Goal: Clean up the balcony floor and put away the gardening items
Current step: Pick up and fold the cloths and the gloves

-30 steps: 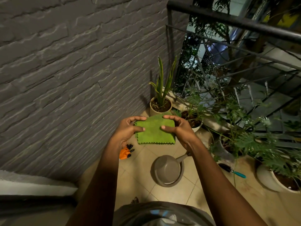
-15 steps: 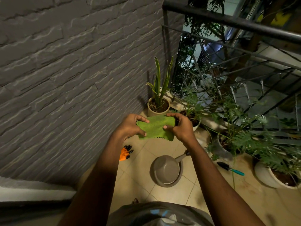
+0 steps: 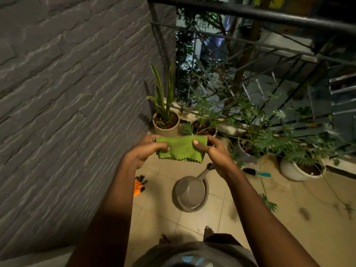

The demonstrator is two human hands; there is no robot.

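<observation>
Green cloth held up in front of you, over tiled floor, zigzag edge hanging down. Your left hand pinches cloth's left end, thumb on front, fingers behind. Your right hand pinches right end same way. On floor below: grey watering can, orange glove by brick wall, teal-and-black hand tool near white pot. Snake plant pot just beyond cloth.

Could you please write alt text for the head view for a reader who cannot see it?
The left hand and right hand hold a folded green cloth above a tiled balcony floor. On the floor lie a brown watering can, an orange glove and a teal-handled tool; potted plants stand along the railing.
</observation>
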